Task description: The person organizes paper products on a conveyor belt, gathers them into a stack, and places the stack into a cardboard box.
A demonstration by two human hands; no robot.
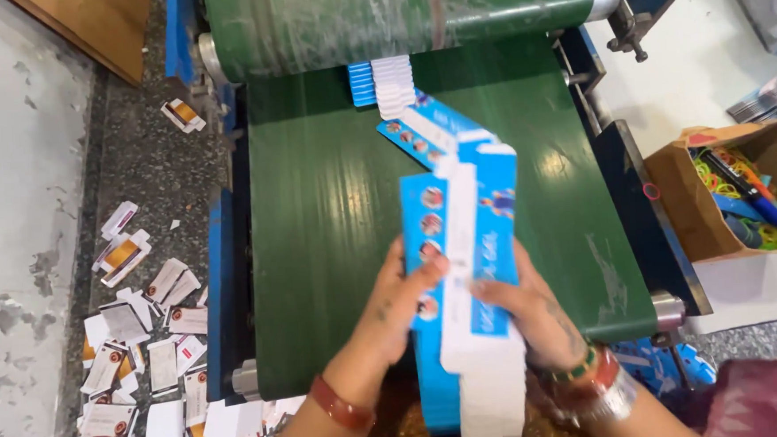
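A stack of flat blue and white printed cartons lies lengthwise at the near end of a green conveyor belt. My left hand grips the stack's left side, thumb on top. Against the right side presses my right hand, fingers on the top carton. More flat cartons trail in an overlapping line from under the green roller toward the stack. The stack's near end hangs over the belt edge toward my lap.
An open cardboard box with rubber bands and markers sits on a white surface at the right. Several discarded flat cartons litter the floor at the left. The belt's blue metal frame runs along both sides.
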